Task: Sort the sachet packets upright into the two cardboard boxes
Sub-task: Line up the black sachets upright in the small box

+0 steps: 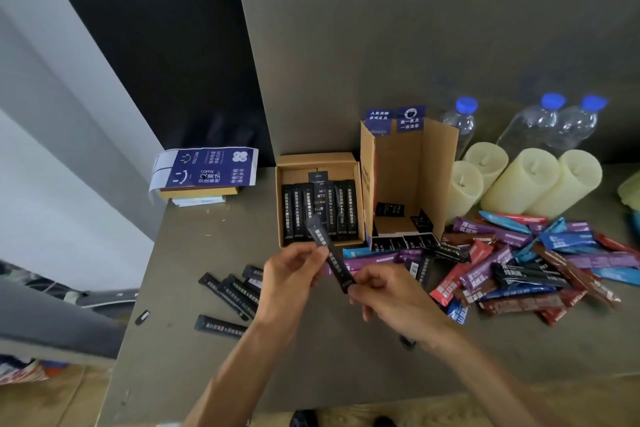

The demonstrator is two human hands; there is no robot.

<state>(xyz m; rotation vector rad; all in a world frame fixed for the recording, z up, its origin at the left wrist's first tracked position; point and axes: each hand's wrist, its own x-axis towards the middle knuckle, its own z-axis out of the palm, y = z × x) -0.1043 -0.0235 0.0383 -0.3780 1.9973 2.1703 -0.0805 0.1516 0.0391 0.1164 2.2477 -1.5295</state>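
between both hands (294, 274) (388, 291): black sachet (330, 255).

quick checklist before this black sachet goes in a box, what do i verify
1. Grip: left hand and right hand both pinch the long black sachet: ok.
2. Orientation: the sachet is tilted diagonally, not upright: not ok.
3. Match: the low brown cardboard box holds a row of upright black sachets that look alike: ok.
4. Free slot in that row: cannot tell.
5. Path: nothing lies between the sachet and the low box: ok.
6. Tall open cardboard box shows bare floor beside a few black packets: ok.
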